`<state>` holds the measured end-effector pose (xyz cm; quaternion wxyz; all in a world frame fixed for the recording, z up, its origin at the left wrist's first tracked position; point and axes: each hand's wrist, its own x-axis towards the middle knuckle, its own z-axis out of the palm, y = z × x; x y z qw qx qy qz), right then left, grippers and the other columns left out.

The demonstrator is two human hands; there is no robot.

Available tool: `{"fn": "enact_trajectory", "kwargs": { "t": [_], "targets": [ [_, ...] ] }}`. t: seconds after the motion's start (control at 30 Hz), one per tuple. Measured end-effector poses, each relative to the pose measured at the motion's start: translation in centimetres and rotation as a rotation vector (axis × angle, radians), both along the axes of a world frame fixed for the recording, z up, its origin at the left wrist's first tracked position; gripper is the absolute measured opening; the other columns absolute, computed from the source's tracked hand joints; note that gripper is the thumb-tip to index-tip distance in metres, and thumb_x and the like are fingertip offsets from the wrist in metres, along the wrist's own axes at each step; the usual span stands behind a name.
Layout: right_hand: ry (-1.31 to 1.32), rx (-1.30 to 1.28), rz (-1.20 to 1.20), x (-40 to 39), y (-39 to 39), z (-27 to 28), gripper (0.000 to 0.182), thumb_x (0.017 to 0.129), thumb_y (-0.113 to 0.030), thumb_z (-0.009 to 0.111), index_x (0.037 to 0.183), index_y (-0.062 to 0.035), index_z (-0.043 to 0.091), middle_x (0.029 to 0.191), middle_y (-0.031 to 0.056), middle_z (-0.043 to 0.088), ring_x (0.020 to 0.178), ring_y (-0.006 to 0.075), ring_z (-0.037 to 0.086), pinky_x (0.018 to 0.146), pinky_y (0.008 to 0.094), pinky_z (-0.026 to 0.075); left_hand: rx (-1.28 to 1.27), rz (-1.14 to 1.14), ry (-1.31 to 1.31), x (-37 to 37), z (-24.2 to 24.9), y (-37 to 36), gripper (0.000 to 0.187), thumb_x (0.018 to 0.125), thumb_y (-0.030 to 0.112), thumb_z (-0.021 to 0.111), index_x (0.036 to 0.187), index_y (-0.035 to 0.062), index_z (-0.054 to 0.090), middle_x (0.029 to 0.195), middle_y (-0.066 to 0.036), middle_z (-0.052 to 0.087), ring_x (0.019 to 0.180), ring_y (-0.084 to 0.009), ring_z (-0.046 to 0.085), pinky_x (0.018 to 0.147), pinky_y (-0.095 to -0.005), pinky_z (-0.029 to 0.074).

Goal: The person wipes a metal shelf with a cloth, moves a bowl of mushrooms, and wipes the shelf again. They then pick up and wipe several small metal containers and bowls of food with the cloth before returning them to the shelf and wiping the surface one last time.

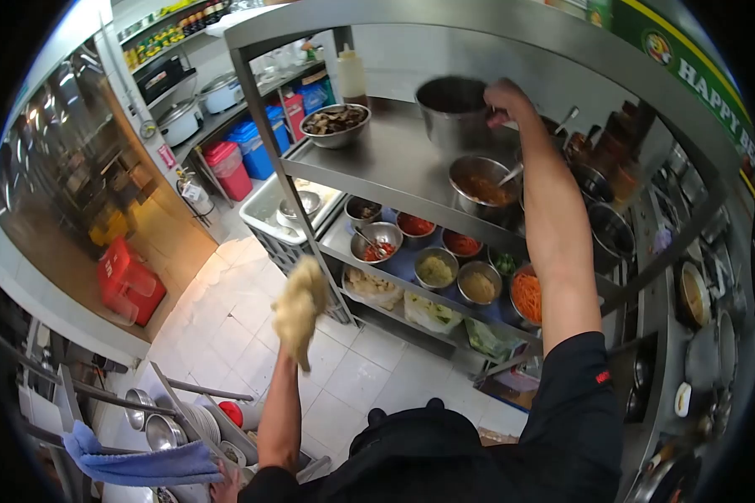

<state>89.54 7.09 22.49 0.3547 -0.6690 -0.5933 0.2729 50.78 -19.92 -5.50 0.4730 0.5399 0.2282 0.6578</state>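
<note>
My right hand [510, 102] reaches up to the top shelf, its fingers closed at the rim of a deep metal pot [444, 126] with a dark inside. The pot is slightly blurred. My left hand is low over the floor tiles, wrapped in or around a beige cloth [300, 306] that is smeared by motion and hides the fingers. Near the pot stand a metal bowl of reddish-brown sauce [480, 183] with a spoon in it and a bowl of dark sliced pieces [336, 124].
Below, a shelf bears bowls of shredded carrot [527, 295], chopped red pieces [379, 245] and pastes. A squeeze bottle [351, 74] stands behind. Pans line the right side. At lower left, another person's hand [226, 484] shows near a blue towel [139, 457]. A red bin [130, 281] stands by the doorway.
</note>
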Motion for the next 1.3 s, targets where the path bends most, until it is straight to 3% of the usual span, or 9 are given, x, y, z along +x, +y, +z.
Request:
{"fn": "enact_trajectory", "kwargs": {
  "t": [0.03, 0.07, 0.17, 0.3, 0.63, 0.93, 0.97, 1.1, 1.3],
  "targets": [
    [0.002, -0.004, -0.021, 0.3, -1.6, 1.1, 0.024, 0.078, -0.005, 0.045, 0.092, 0.0113, 0.055, 0.08, 0.0252, 0.06, 0.057, 0.0308, 0.065, 0.044, 0.0369, 0.052, 0.123, 0.724, 0.26, 1.7, 2.2, 2.5, 0.02, 0.091, 0.011, 0.043, 0.102, -0.0015, 0.055, 0.079, -0.004, 0.057, 0.065, -0.0094, 0.053, 0.056, -0.0215, 0.042],
    [0.103, 0.04, 0.017, 0.6, -3.1, 2.2, 0.025, 0.079, -0.007, 0.046, 0.092, 0.0122, 0.054, 0.08, 0.0245, 0.06, 0.055, 0.0299, 0.064, 0.043, 0.0337, 0.051, -0.133, 0.493, 0.195, 2.3, 6.2, 3.3, 0.026, 0.091, 0.012, 0.041, 0.11, -0.0037, 0.049, 0.115, -0.006, 0.052, 0.094, -0.0198, 0.053, 0.082, -0.0307, 0.043],
    [0.183, 0.148, 0.031, 1.3, -9.8, 5.5, 0.025, 0.08, -0.01, 0.047, 0.091, 0.011, 0.053, 0.076, 0.0201, 0.059, 0.053, 0.0284, 0.062, 0.043, 0.0314, 0.05, 0.583, 1.036, 0.457, 5.1, 10.2, 10.5, 0.026, 0.073, -0.005, 0.051, 0.098, -0.0036, 0.059, 0.098, -0.015, 0.06, 0.089, -0.0326, 0.057, 0.083, -0.0378, 0.045],
    [0.012, 0.359, -0.009, 2.8, -22.0, 5.5, 0.015, 0.075, -0.012, 0.051, 0.077, 0.0019, 0.053, 0.06, 0.0057, 0.048, 0.054, 0.0188, 0.054, 0.047, 0.0324, 0.043, 0.38, 1.518, 0.55, 15.9, 2.3, 16.6, 0.025, 0.078, 0.003, 0.054, 0.102, 0.0043, 0.06, 0.096, -0.014, 0.06, 0.091, -0.026, 0.058, 0.079, -0.0317, 0.046],
    [0.054, 0.061, -0.144, 9.9, -48.1, -5.6, 0.01, 0.07, -0.011, 0.055, 0.07, -0.0036, 0.048, 0.066, -0.0049, 0.043, 0.062, 0.0044, 0.037, 0.053, 0.0229, 0.032, 0.575, -0.198, 0.734, 37.1, -0.6, -6.3, 0.025, 0.078, 0.0, 0.054, 0.102, 0.0039, 0.06, 0.097, -0.013, 0.06, 0.092, -0.0259, 0.058, 0.078, -0.0321, 0.047],
    [0.451, 0.018, -0.1, 8.6, -43.4, -26.4, 0.015, 0.074, -0.005, 0.05, 0.086, 0.0017, 0.056, 0.07, 0.0048, 0.055, 0.067, 0.0089, 0.049, 0.06, 0.0275, 0.042, -0.068, 0.315, 0.749, 24.8, -3.3, -12.3, 0.029, 0.078, -0.001, 0.053, 0.107, 0.0027, 0.055, 0.101, -0.009, 0.059, 0.094, -0.0269, 0.056, 0.076, -0.0301, 0.047],
    [0.418, 0.028, -0.079, 7.0, -41.7, -28.7, 0.016, 0.075, -0.005, 0.049, 0.087, 0.0027, 0.055, 0.069, 0.0076, 0.056, 0.067, 0.0106, 0.052, 0.061, 0.0297, 0.044, -0.96, 0.061, 0.581, 24.1, -0.2, -15.0, 0.041, 0.078, 0.009, 0.059, 0.117, 0.0041, 0.048, 0.106, -0.012, 0.056, 0.096, -0.0272, 0.054, 0.08, -0.0328, 0.045],
    [0.256, -0.223, 0.099, -0.5, -39.4, -28.3, 0.014, 0.076, -0.007, 0.047, 0.082, 0.0056, 0.047, 0.072, 0.0258, 0.058, 0.079, 0.0387, 0.06, 0.071, 0.0452, 0.046, -0.073, 0.889, 0.966, 21.2, -6.1, -14.1, 0.052, 0.075, 0.011, 0.065, 0.122, 0.0012, 0.045, 0.118, -0.014, 0.049, 0.111, -0.0247, 0.048, 0.089, -0.0331, 0.043],
    [-0.085, -0.081, 0.757, -2.9, -34.9, -22.5, 0.018, 0.072, -0.009, 0.049, 0.081, 0.0053, 0.055, 0.081, 0.0283, 0.058, 0.081, 0.0445, 0.056, 0.074, 0.0482, 0.044, -0.566, -0.179, -0.228, 13.5, -0.6, -13.3, 0.039, 0.084, 0.014, 0.057, 0.119, 0.0004, 0.049, 0.113, -0.013, 0.056, 0.103, -0.0216, 0.055, 0.093, -0.035, 0.043]
  ]
}}
